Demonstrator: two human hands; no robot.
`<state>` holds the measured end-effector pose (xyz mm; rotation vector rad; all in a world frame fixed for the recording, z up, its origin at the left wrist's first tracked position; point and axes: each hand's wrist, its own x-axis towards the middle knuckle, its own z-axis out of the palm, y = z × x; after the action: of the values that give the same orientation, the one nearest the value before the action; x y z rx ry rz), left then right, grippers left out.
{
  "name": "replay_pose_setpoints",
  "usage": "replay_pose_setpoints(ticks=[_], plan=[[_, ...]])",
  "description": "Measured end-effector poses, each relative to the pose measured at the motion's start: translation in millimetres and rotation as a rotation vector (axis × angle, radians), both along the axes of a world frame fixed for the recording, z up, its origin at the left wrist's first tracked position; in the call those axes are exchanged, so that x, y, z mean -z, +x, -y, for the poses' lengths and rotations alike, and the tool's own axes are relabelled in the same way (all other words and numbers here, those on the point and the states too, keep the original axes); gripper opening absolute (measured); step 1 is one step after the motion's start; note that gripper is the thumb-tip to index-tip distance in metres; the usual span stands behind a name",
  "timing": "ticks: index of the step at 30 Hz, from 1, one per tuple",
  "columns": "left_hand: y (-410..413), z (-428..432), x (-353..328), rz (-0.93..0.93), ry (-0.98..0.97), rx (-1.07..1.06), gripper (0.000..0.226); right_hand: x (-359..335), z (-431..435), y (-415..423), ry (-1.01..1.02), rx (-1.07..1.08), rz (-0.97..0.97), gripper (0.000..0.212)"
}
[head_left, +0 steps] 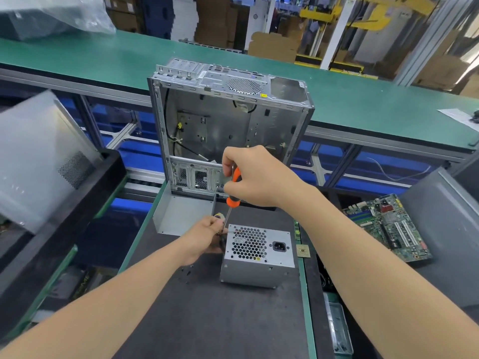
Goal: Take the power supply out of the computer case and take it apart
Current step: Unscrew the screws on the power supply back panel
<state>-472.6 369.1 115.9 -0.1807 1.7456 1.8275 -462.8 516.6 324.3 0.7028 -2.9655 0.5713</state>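
The grey power supply [256, 257] stands on the dark mat, its honeycomb fan grille and power socket facing up. My right hand [255, 174] grips an orange-and-black screwdriver [234, 189] held upright, its shaft pointing down at the supply's upper left corner. My left hand [207, 235] holds the supply's left side at that corner, fingers curled by the screwdriver tip. Behind stands the open, gutted computer case [228, 120], leaning against the green conveyor. A bent grey metal cover [181, 213] lies at the case's foot.
A green motherboard [388, 226] lies in a grey bin at the right. A small gold chip [303, 251] sits on the mat's right edge. A black bin [85, 200] with a plastic-wrapped panel stands left. The green conveyor belt [363, 104] runs across behind.
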Motion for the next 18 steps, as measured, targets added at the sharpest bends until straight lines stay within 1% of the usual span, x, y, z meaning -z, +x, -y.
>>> replay_pose_setpoints(ticks=[2, 3, 7, 10, 12, 15, 18], plan=[[0.2, 6.5, 0.7, -0.055, -0.03, -0.007, 0.022, 1.8, 2.8, -0.8, 0.003, -0.013, 0.006, 0.016], [0.3, 12.2, 1.2, -0.111, -0.082, 0.0, 0.02, 2.9, 4.8, -1.6, 0.004, -0.019, 0.011, 0.016], [3.6, 44.3, 4.0, -0.419, -0.39, 0.109, 0.016, 8.6, 17.0, -5.4, 0.005, -0.042, 0.023, 0.017], [10.3, 67.7, 10.4, -0.552, -0.556, 0.201, 0.014, 16.6, 27.5, -7.8, 0.004, -0.068, 0.034, 0.017], [14.5, 82.2, 17.7, -0.64, -0.698, 0.257, 0.017, 23.2, 33.6, -9.3, 0.015, -0.079, 0.055, 0.016], [21.2, 99.1, 30.8, -0.687, -0.828, 0.272, 0.021, 31.7, 40.5, -12.3, 0.045, -0.082, 0.087, 0.017], [26.2, 107.1, 42.4, -0.672, -0.861, 0.26, 0.02, 36.9, 44.4, -13.8, 0.062, -0.085, 0.1, 0.017]])
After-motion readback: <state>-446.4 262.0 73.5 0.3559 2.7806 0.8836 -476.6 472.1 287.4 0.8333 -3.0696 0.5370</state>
